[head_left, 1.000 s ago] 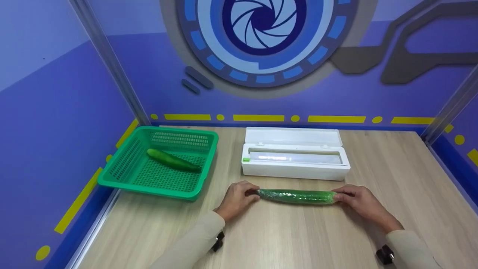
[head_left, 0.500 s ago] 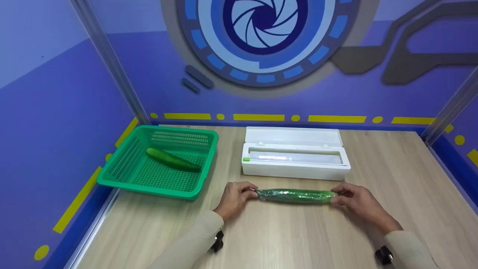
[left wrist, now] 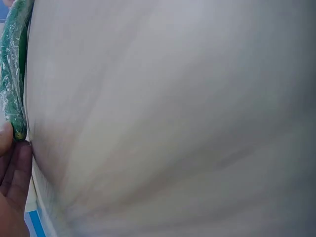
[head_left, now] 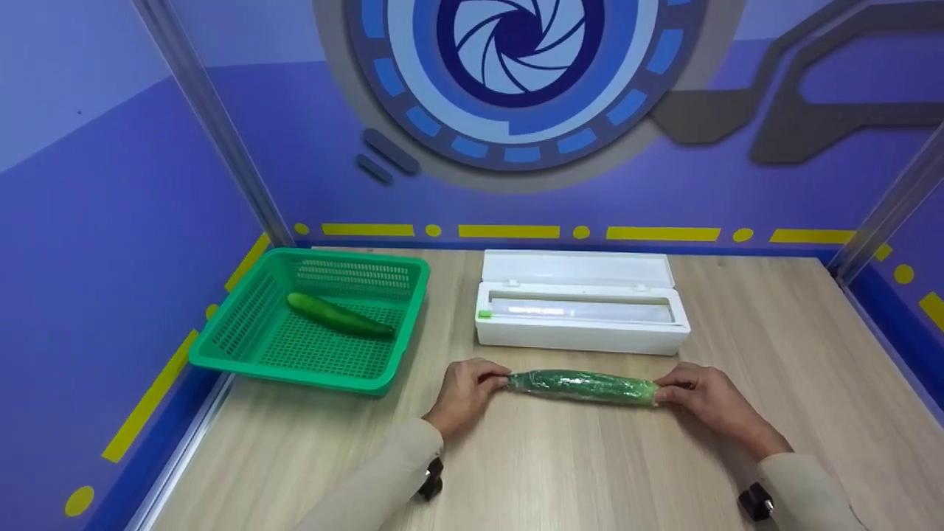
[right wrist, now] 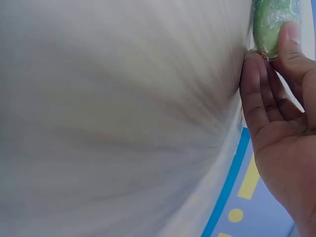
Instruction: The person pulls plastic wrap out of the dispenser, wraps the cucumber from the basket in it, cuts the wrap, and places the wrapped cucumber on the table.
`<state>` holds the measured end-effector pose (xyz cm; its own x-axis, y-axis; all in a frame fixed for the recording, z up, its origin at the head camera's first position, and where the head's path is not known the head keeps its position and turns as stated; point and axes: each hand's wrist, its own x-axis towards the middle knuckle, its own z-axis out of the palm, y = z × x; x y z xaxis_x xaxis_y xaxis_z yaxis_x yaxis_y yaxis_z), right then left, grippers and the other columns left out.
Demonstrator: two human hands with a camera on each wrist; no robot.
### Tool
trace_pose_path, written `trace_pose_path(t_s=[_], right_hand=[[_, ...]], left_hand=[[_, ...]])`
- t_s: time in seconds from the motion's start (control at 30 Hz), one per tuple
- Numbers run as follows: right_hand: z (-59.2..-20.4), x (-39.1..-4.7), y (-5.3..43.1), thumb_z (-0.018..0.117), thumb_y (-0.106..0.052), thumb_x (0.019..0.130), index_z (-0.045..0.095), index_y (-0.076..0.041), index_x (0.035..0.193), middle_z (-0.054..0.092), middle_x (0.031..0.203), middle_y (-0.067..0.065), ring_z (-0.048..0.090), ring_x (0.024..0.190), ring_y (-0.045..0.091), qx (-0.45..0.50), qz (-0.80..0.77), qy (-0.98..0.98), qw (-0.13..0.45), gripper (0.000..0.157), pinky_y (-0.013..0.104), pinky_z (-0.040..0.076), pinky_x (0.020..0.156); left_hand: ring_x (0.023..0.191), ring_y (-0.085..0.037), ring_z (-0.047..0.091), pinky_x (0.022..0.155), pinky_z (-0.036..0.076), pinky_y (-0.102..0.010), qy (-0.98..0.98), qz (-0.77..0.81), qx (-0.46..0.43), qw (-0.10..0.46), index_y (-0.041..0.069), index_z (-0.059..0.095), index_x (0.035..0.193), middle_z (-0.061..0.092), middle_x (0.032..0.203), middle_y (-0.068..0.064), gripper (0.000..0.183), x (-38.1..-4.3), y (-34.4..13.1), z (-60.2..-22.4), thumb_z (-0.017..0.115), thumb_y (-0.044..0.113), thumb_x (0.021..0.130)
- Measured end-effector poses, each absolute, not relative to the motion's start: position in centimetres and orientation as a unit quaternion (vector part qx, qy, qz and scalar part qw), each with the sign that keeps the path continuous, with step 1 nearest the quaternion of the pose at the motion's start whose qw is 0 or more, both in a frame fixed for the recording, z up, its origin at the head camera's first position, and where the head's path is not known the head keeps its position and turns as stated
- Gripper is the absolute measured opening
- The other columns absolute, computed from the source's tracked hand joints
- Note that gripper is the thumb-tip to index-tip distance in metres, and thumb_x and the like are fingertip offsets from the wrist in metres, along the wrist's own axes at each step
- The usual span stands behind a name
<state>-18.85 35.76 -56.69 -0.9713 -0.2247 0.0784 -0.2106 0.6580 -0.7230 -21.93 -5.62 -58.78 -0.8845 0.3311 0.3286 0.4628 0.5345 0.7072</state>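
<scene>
Stretching between the left hand (head_left: 463, 395) and right hand (head_left: 714, 400), film-wrapped cucumber (head_left: 581, 387), hands pinching its opposite ends.

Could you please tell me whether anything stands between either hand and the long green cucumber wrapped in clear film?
Nothing visible does: the left hand and the right hand each hold one end of the long green cucumber wrapped in clear film. The open white rectangular box lies beyond it, not between.

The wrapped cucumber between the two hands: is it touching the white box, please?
Apart. The head view shows a strip of tabletop between the wrapped cucumber and the white box.
</scene>
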Motion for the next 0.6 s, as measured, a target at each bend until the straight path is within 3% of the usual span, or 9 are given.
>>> trace_pose_path(t_s=[0.17, 0.3, 0.4, 0.6], right_hand=[[-56.65, -18.79, 35.52, 0.08, -0.014, 0.096, 0.077, -0.004, 0.112, 0.072, 0.1, 0.003, 0.061, 0.089, 0.013, -0.092, -0.408, 0.908, 0.024, 0.018, 0.024, 0.053, 0.075], [-56.76, -18.69, 35.28, 0.079, -0.01, 0.097, 0.073, -0.007, 0.109, 0.07, 0.099, 0.003, 0.061, 0.088, 0.014, -0.084, -0.421, 0.903, 0.019, 0.014, 0.024, 0.053, 0.074], [-56.81, -18.68, 35.14, 0.08, -0.012, 0.095, 0.077, -0.009, 0.105, 0.071, 0.102, 0.001, 0.061, 0.091, 0.014, -0.084, -0.409, 0.909, 0.004, 0.011, 0.023, 0.052, 0.076], [-56.74, -18.66, 35.01, 0.087, -0.015, 0.089, 0.078, -0.006, 0.114, 0.072, 0.107, 0.003, 0.063, 0.095, 0.018, -0.077, -0.389, 0.918, 0.015, 0.028, 0.024, 0.052, 0.077]], left_hand=[[0.096, -0.012, 0.071, 0.085, 0.058, -0.031, -0.87, -0.433, -0.23, 0.048, 0.008, 0.084, 0.106, 0.078, 0.1, 0.0, 0.015, -21.89, -5.62, -58.57, 0.084, 0.006, 0.092], [0.098, -0.013, 0.071, 0.088, 0.057, -0.031, -0.869, -0.441, -0.221, 0.031, 0.008, 0.084, 0.107, 0.078, 0.102, 0.001, 0.019, -22.0, -5.71, -58.46, 0.086, 0.006, 0.088], [0.098, -0.012, 0.072, 0.089, 0.057, -0.031, -0.87, -0.443, -0.211, 0.036, 0.01, 0.085, 0.104, 0.079, 0.101, 0.003, 0.015, -22.0, -5.71, -58.4, 0.085, 0.008, 0.09], [0.099, -0.013, 0.074, 0.088, 0.059, -0.032, -0.873, -0.429, -0.221, 0.074, 0.007, 0.084, 0.108, 0.08, 0.103, 0.0, 0.016, -21.79, -5.49, -58.49, 0.082, 0.01, 0.092]])
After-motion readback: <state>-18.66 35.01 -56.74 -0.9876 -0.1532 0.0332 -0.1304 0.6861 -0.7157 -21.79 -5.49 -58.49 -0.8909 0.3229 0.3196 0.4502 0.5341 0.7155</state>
